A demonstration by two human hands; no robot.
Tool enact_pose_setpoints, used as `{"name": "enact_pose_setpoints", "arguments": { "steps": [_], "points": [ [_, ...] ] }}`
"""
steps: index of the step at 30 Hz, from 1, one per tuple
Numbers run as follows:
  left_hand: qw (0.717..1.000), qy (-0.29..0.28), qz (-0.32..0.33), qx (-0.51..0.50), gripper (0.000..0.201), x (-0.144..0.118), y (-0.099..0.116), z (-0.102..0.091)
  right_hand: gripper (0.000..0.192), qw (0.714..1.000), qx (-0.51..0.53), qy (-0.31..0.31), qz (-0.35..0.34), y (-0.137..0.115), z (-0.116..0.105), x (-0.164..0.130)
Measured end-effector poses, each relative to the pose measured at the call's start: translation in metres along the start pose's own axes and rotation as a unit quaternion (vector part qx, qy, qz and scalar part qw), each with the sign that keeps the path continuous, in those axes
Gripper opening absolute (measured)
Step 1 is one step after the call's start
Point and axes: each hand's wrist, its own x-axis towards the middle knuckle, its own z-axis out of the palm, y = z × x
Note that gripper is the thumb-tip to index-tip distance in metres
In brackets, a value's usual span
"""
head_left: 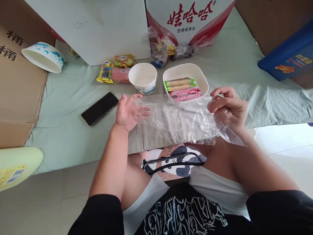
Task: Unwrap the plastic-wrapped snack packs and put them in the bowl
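Observation:
A clear plastic bag (pixel 178 120) is stretched flat between my two hands above my lap. My left hand (pixel 128 112) is spread open, palm up, with its fingertips touching the bag's left end. My right hand (pixel 228 106) pinches the bag's right end between thumb and fingers. Just beyond the bag stands a white square bowl (pixel 202 78) holding green and pink wrapped snack packets (pixel 182 89). A white round paper cup (pixel 143 77) stands to the bowl's left.
A black phone (pixel 99 108) lies on the pale green sheet at left. Snack packets (pixel 117 68) lie by the cup; a bag of snacks (pixel 162 49) leans on a red-and-white carton (pixel 188 19). A tipped paper bowl (pixel 44 57) and cardboard boxes sit far left.

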Motion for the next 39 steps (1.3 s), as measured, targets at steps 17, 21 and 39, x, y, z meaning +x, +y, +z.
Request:
{"name": "enact_pose_setpoints", "arguments": {
  "steps": [17,21,39],
  "points": [
    [0.995,-0.046,-0.018,0.087,0.051,0.002,-0.003,-0.003,0.041,0.897,0.261,-0.141,0.328,0.009,-0.013,0.011],
    [0.978,-0.14,-0.062,0.142,0.049,0.007,-0.013,0.006,0.052,0.84,0.225,-0.278,0.409,0.004,0.037,-0.004],
    [0.988,-0.112,0.029,0.1,0.053,-0.001,-0.046,0.053,0.019,0.958,0.025,-0.167,0.232,-0.014,0.057,-0.013]
  ]
}}
